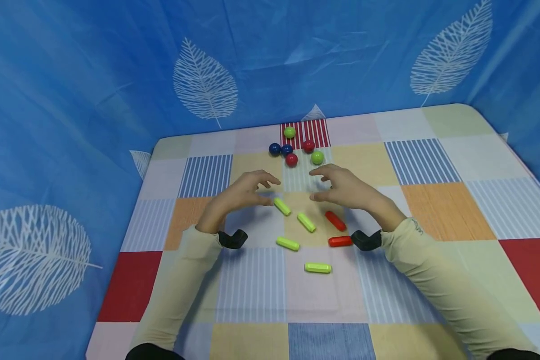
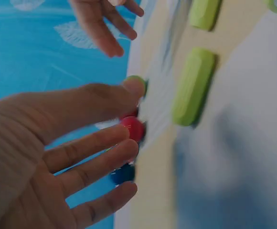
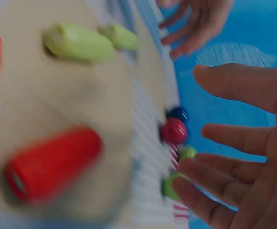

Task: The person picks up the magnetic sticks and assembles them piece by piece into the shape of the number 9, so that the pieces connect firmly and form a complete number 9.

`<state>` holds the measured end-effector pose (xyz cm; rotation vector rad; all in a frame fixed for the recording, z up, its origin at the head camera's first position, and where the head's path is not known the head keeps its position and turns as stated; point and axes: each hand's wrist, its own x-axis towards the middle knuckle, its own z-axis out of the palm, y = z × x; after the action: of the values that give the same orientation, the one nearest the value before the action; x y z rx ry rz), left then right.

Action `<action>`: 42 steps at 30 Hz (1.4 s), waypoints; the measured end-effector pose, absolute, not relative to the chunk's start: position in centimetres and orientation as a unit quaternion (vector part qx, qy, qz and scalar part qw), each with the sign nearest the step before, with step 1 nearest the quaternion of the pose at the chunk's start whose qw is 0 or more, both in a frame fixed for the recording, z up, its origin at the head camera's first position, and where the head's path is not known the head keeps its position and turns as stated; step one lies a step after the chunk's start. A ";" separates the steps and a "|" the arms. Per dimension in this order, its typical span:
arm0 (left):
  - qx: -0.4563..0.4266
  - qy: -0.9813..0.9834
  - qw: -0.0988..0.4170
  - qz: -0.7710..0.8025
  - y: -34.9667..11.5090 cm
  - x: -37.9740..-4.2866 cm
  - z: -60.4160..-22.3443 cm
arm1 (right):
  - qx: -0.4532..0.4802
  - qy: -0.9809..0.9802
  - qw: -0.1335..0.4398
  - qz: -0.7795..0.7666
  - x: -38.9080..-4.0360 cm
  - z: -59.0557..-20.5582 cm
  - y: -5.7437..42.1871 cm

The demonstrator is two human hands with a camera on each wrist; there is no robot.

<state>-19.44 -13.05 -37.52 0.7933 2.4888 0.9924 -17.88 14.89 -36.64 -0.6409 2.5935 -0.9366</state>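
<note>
Both hands hover above the table with relaxed, parted fingers and hold nothing. My left hand [image 1: 247, 192] is near a yellow-green rod [image 1: 282, 206], its thumb overlapping the rod's end in the head view. Opposite it, my right hand [image 1: 344, 187] is nearest a red rod [image 1: 335, 221]. Between and below the hands lie several short yellow-green rods [image 1: 306, 222] and a second red rod [image 1: 340, 241]. Beyond the fingertips sits a loose cluster of balls: red [image 1: 291, 160], green [image 1: 317, 157] and dark blue [image 1: 275, 149], two of each colour.
A patchwork-patterned cloth [image 1: 252, 285] covers the table. Blue curtain [image 1: 297, 60] with white leaf prints hangs behind the far edge and along the sides. Dark wrist cameras [image 1: 233, 239] stick out beneath both wrists, the right one overlapping a red rod's end in the head view.
</note>
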 end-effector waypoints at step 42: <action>0.319 0.838 0.074 0.436 -10.3 -20.7 -39.5 | -0.203 0.860 0.105 -0.457 -18.9 -38.8 12.1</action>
<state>-20.66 -10.29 -39.47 0.9588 2.5161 1.3096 -18.95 12.09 -38.81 -0.5980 2.5328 -1.3468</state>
